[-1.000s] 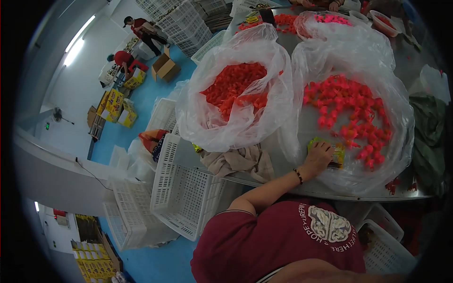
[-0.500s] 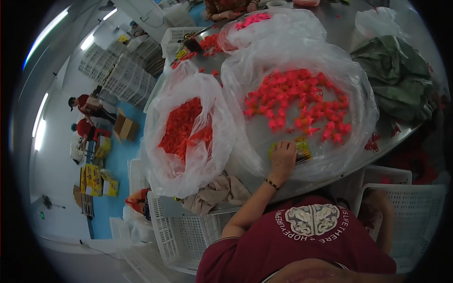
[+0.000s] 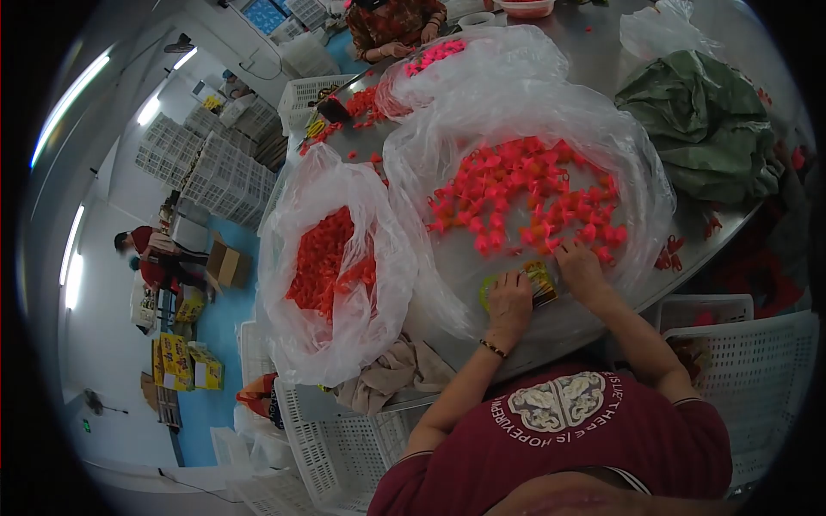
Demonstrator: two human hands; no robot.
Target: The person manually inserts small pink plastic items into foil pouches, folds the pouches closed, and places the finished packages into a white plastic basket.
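Note:
My left hand (image 3: 509, 303) rests on a small stack of printed yellow-green packets (image 3: 540, 282) lying on clear plastic at the metal table's near side. Its fingers are bent over the stack's left part. Just right of the packets, my right hand (image 3: 580, 268) touches the near edge of a pile of pink and red plastic pieces (image 3: 499, 185). Its fingertips are close together, and whatever they pinch is too small to make out. The pile lies on a large spread clear bag (image 3: 645, 163). To the left stands another clear bag (image 3: 387, 206) with red pieces (image 3: 323, 258) inside.
A green sack (image 3: 701, 120) lies at the table's right. White crates (image 3: 331, 447) stand below the near edge, beside a beige cloth (image 3: 391, 374). Across the table a person's hands (image 3: 396, 50) are near more pink pieces. Other people stand at the far left by cartons.
My right hand has come up from the crate at the lower right to the pile's near edge. My left hand stays on the packets. The whole view has shifted slightly.

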